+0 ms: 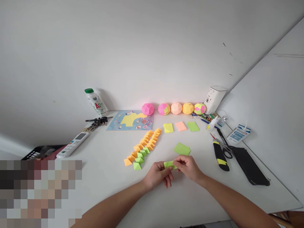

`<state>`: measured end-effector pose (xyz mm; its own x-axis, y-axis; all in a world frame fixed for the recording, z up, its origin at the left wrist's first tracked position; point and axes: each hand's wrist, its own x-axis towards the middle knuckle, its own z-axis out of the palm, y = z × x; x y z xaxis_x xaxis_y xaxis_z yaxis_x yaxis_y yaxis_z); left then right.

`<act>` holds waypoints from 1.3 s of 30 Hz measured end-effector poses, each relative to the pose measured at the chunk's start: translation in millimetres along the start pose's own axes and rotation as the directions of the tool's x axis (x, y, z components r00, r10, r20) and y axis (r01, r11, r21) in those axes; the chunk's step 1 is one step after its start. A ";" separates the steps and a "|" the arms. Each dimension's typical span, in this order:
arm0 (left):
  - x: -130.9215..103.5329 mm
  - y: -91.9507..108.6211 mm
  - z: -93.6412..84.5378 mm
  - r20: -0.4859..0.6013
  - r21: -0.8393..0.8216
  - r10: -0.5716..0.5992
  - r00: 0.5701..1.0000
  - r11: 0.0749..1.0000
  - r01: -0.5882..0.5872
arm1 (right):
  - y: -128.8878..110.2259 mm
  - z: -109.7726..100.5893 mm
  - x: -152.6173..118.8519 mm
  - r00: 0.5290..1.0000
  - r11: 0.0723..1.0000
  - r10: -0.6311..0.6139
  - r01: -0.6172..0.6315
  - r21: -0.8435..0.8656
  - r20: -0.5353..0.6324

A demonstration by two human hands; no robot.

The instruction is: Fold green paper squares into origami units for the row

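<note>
Both hands are holding one green paper (168, 164) over the tabletop (106, 164), and the step in hand seems to be the folding of it. The left hand (155, 173) is gripping its left part: the thumb is lying over the lower edge, while the other fingers are curling loosely below. The right hand (189, 167) is pinching the right end between thumb and fingertips, with hardly any opening there. So the paper is lying between the two sets of fingers, with its upper left part showing; the right end is hiding under the fingers, and I cannot tell how the fold is standing there. The next move, in my judgement, is calling for firm pressing along the crease, with the edges lying even. Just beyond the right hand, a stack of green sheets (182, 148) is lying; folded green pieces (137, 166) and folded orange pieces (127, 162) are standing to the left.
</note>
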<state>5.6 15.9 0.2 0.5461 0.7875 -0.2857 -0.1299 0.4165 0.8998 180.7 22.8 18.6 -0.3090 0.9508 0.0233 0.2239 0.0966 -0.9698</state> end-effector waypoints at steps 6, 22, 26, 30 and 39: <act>0.1 -1.2 0.1 -0.007 -0.012 0.006 1.000 1.000 -0.006 | 0.1 1.3 0.5 1.000 1.000 0.021 -0.021 0.018 0.003; -4.0 -1.2 -0.6 0.043 0.091 0.033 0.999 0.995 -0.036 | -3.9 2.6 -1.8 0.988 0.985 0.104 -0.118 0.126 0.112; -4.7 1.7 -0.1 0.020 0.067 0.055 0.998 0.996 -0.056 | -2.2 1.7 -1.8 0.966 0.979 0.118 -0.152 0.137 0.232; -3.8 1.0 -0.8 -0.003 0.039 0.056 0.998 0.998 -0.056 | 0.4 1.4 -2.0 0.964 0.977 0.118 -0.156 0.147 0.237; -5.1 0.5 2.0 -0.023 0.051 0.052 0.998 0.997 -0.051 | -6.7 0.8 -1.8 0.968 0.986 0.160 -0.165 0.008 0.193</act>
<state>4.3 11.3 2.8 0.5192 0.8185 -0.2462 -0.1155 0.3526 0.9286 178.9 20.2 24.9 -0.4416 0.8790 -0.1799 0.2643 -0.0641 -0.9623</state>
